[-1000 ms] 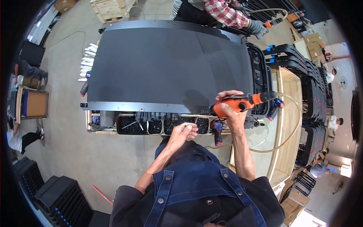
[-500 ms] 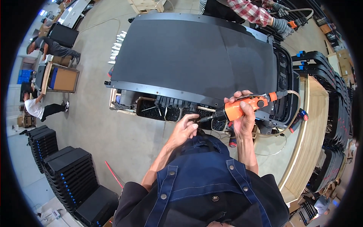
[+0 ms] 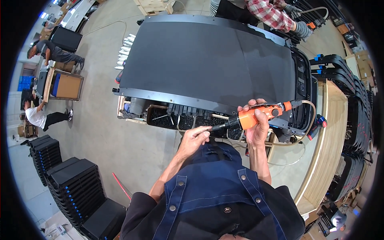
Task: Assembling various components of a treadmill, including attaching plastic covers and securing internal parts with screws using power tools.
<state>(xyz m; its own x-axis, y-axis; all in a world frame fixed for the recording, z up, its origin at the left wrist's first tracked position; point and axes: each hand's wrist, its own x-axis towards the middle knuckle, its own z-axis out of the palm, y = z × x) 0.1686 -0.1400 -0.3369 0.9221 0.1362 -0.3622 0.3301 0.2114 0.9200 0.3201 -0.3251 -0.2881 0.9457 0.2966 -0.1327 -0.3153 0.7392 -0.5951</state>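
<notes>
An orange-and-black air screwdriver [image 3: 256,117] lies across my right hand [image 3: 258,130], which is wrapped round its body. Its black nose points left. At the tip of its bit, the thumb and fingers of my left hand [image 3: 194,140] are pinched together; whatever small piece sits between them is hidden. Beyond both hands stretches a large flat dark-grey panel [image 3: 192,60] with a metal edge strip. Under its near edge stand trays of small black screws [image 3: 162,121], close to the tool's nose.
A pale air hose [image 3: 313,116] loops from the tool's rear. A red-and-black cordless driver [image 3: 317,127] is by the wooden crate [image 3: 326,148] on the right. Across the panel a co-worker's gloved hand [image 3: 303,30] holds another tool. Black stacked frames [image 3: 76,188] stand at lower left.
My left fingers have closed together at the bit's tip, where they were more spread before. The screwdriver has barely shifted. The co-worker's gloved hands have moved slightly.
</notes>
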